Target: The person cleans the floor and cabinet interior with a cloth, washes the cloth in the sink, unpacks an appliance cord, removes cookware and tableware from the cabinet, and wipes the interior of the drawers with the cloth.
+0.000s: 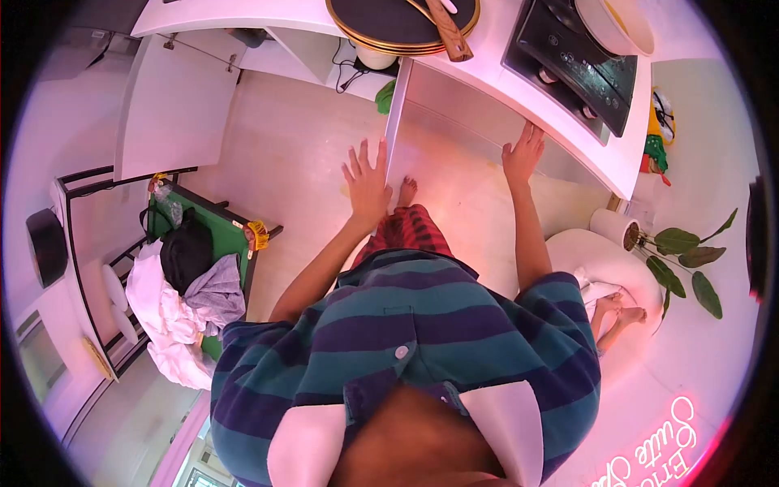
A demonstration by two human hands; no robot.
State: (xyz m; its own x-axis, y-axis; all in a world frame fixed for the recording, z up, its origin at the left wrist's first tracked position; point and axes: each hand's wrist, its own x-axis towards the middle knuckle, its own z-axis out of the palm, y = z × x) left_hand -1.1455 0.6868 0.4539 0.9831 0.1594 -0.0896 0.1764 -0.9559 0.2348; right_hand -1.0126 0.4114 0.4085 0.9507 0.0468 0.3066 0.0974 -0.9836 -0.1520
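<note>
My left hand (367,185) has its fingers spread and holds nothing. Its fingertips are beside a narrow white panel (395,122) that juts out below the counter and is seen edge-on; whether they touch it I cannot tell. My right hand (523,154) reaches up to the underside of the counter's front edge, fingers extended, against or close to the white cabinet front (487,114). Nothing shows in its grasp. At the left, a cabinet door (178,105) stands open, exposing a compartment with a black cord (347,75) and a green leaf-shaped thing (385,97).
On the counter are gold-rimmed black plates (381,20), a wooden-handled utensil (451,34), a black cooktop (560,69) and a pale pan (621,28). A potted plant (613,227) and another person's feet (617,316) are at right. Clothes (174,312) lie over green furniture at left.
</note>
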